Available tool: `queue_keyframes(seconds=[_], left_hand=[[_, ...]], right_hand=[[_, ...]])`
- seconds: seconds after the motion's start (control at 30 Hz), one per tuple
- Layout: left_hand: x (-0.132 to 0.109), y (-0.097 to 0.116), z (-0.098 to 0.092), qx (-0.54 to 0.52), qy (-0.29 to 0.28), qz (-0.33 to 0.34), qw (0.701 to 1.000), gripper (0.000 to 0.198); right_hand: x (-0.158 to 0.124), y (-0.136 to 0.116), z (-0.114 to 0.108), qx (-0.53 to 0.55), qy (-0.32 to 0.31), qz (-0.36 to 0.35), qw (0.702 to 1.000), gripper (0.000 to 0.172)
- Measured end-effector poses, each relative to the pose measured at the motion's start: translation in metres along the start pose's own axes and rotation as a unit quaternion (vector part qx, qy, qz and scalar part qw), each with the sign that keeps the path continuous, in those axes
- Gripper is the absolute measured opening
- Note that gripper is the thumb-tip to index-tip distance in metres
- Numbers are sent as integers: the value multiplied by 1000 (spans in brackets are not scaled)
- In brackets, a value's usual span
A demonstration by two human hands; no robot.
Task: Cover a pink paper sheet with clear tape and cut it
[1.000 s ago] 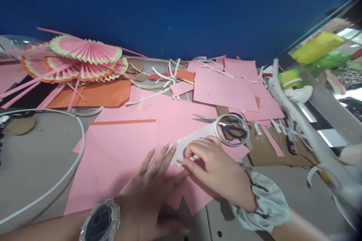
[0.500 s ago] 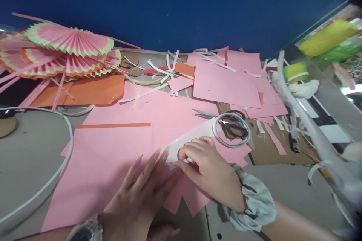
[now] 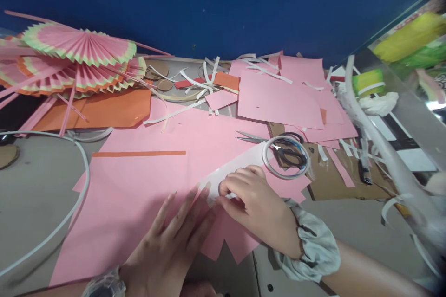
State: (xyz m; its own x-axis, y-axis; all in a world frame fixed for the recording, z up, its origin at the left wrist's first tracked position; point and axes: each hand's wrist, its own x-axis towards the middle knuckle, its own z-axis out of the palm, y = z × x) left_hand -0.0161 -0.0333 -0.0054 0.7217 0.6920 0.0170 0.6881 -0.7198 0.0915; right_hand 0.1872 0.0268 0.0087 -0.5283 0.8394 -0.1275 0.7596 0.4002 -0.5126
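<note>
My left hand lies flat with its fingers spread on a large pink paper sheet, fingertips at the lower left end of a white strip. Over that strip my right hand is curled, thumb and forefinger pinched at its lower edge; the exact grip is partly hidden. The strip slants up to the right, to a roll of tape. Black-handled scissors lie beneath the roll, blades pointing left. A thin orange strip runs across the pink sheet at left.
Pleated pink paper fans are piled at the back left above orange paper. More pink sheets, white paper scraps and cardboard lie behind and to the right. A white hoop curves along the left.
Both hands stay in nearly the same place on the paper and the white strip. The view has shifted slightly.
</note>
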Motion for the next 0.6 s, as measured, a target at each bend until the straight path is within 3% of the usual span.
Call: queue_keyframes(seconds=[0.6], left_hand=[[-1, 0, -3, 13, 26, 29, 999, 71]], right_hand=[[-1, 1, 4, -8, 27, -13, 1000, 18]])
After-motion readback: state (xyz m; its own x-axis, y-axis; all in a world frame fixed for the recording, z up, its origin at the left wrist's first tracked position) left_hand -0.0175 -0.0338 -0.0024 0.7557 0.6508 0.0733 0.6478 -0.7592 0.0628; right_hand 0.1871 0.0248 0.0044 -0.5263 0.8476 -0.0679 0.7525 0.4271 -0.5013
